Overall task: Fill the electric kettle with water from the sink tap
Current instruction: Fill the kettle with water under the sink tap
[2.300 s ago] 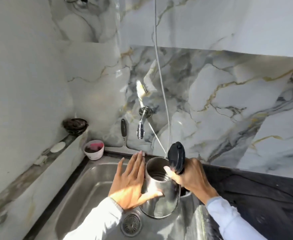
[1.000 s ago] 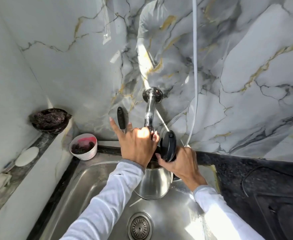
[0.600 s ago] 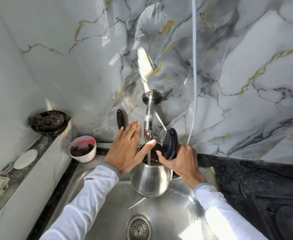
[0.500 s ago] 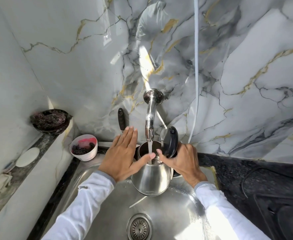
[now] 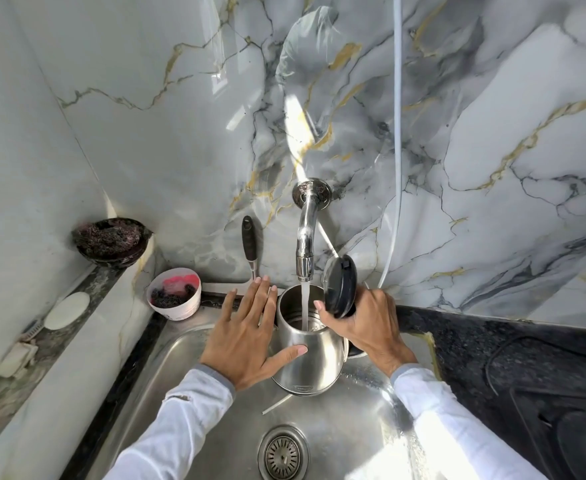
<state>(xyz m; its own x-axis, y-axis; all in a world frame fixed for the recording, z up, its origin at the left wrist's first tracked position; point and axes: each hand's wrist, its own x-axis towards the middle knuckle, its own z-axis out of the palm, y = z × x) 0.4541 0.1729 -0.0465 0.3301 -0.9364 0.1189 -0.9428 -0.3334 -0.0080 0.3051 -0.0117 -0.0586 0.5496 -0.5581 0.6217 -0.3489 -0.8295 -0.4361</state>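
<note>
Marble walls rose behind the sink; water ran from the tap into the kettle held beneath. Right hand gripped its handle, left hand lay flat, fingers apart, steadying it. Filling seemed underway, unfinished

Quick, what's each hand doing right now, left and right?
Left hand: open, fingers spread, palm and thumb against the side of the shiny steel electric kettle.
Right hand: closed on the kettle's handle side, by its raised black lid.
</note>
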